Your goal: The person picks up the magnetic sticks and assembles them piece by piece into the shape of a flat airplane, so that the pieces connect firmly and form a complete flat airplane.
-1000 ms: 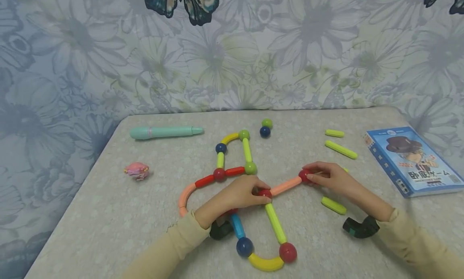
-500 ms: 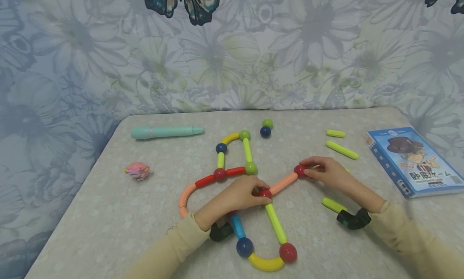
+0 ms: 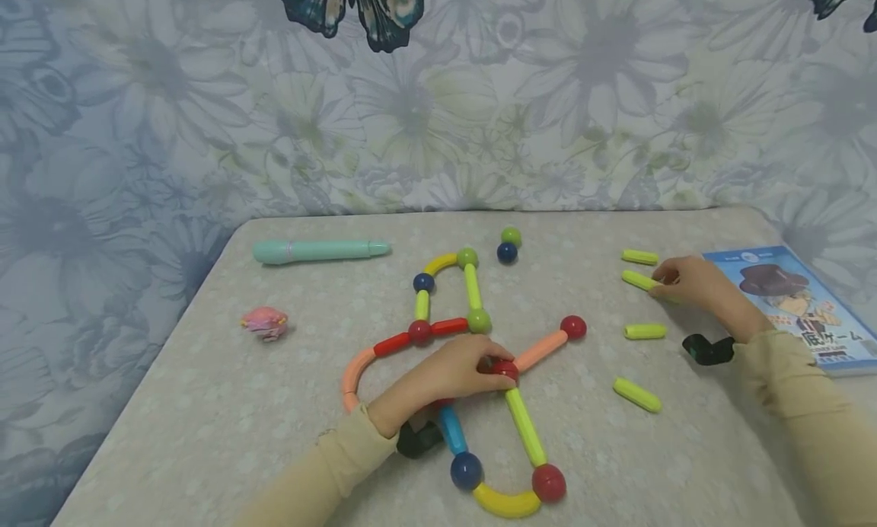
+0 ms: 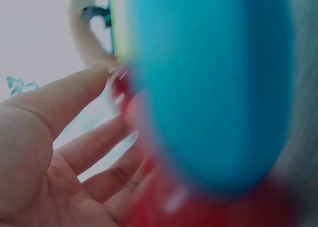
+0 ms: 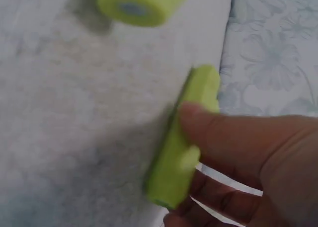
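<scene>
My left hand (image 3: pixel 452 371) pinches a red ball (image 3: pixel 505 370) in the middle of a linked figure of magnetic rods and balls. From that ball a salmon rod (image 3: pixel 541 351) runs up to another red ball (image 3: pixel 573 327), and a long lime rod (image 3: pixel 527 426) runs down towards the front. A blue rod (image 4: pixel 213 88) looms large and blurred in the left wrist view. Over at the right, my right hand (image 3: pixel 702 289) pinches a loose lime rod (image 5: pixel 174 152) between thumb and fingers; in the head view the hand covers its right end.
Other lime rods (image 3: pixel 644 331) lie around the right hand. A blue boxed game (image 3: pixel 815 314) sits under and beyond the right wrist. Behind the figure are a loose dark blue ball (image 3: pixel 507 253) and a green ball (image 3: pixel 511 237). A mint pen (image 3: pixel 322 251) and pink trinket (image 3: pixel 265 323) lie left.
My right hand has let go of the red ball at the salmon rod's end. It has moved right and back to a lime rod. The left hand keeps its hold.
</scene>
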A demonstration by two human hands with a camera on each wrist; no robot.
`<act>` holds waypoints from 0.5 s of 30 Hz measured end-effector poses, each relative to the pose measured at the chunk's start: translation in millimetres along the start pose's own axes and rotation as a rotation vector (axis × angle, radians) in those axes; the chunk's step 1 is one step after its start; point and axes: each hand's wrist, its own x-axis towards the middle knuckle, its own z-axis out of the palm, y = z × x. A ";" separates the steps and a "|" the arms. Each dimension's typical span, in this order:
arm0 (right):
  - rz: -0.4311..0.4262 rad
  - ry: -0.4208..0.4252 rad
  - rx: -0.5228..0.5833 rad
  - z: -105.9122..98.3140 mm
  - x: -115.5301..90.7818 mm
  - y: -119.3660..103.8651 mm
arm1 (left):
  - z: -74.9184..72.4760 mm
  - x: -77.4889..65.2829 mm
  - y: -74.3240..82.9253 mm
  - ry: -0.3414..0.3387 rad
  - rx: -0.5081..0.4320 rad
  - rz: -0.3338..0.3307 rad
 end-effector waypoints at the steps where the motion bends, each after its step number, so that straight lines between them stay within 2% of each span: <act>1: 0.002 -0.008 -0.007 1.2 0.0 2.6 | -4.1 -1.4 -0.6 0.012 -0.006 0.004; 4: -0.014 0.014 -0.018 4.3 -0.2 1.0 | -21.6 -4.4 -4.1 0.109 -0.016 0.013; 6: -0.028 0.042 0.010 3.9 -0.4 -9.5 | -34.5 -4.7 -6.8 0.187 0.009 0.011; 8: -0.051 0.069 0.061 2.6 -0.3 -27.5 | -44.4 -2.7 -10.2 0.227 0.046 -0.005; 10: -0.101 0.090 0.133 2.6 0.3 -50.1 | -50.3 0.0 -13.0 0.217 0.094 -0.040; 15: -0.255 0.064 0.295 17.5 2.6 -100.6 | -49.9 11.2 -20.1 0.109 0.150 -0.097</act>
